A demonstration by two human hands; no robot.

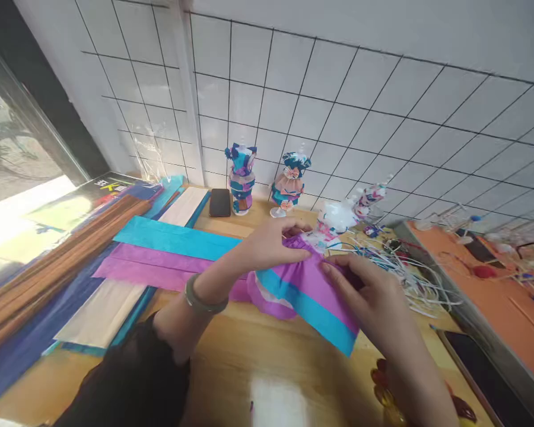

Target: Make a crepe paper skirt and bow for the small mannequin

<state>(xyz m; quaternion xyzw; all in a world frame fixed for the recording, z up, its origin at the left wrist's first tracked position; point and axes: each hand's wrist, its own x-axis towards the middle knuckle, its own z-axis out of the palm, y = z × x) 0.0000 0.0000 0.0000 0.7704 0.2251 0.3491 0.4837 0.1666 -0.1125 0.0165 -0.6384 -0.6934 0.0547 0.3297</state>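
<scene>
My left hand (273,242) pinches the gathered top edge of a purple crepe paper piece with a blue and a white stripe (303,295). My right hand (367,290) grips the same paper from the right, fingers curled over its upper edge. The paper hangs just above the wooden table (231,362). A grey bracelet sits on my left wrist.
Flat sheets of blue, purple and white crepe paper (160,249) lie at left beside a bundle of brown sticks (48,267). Two paper dolls (241,177) and a dark phone (219,202) stand near the tiled wall. White wires (409,273) pile at right; another phone (480,370) lies there.
</scene>
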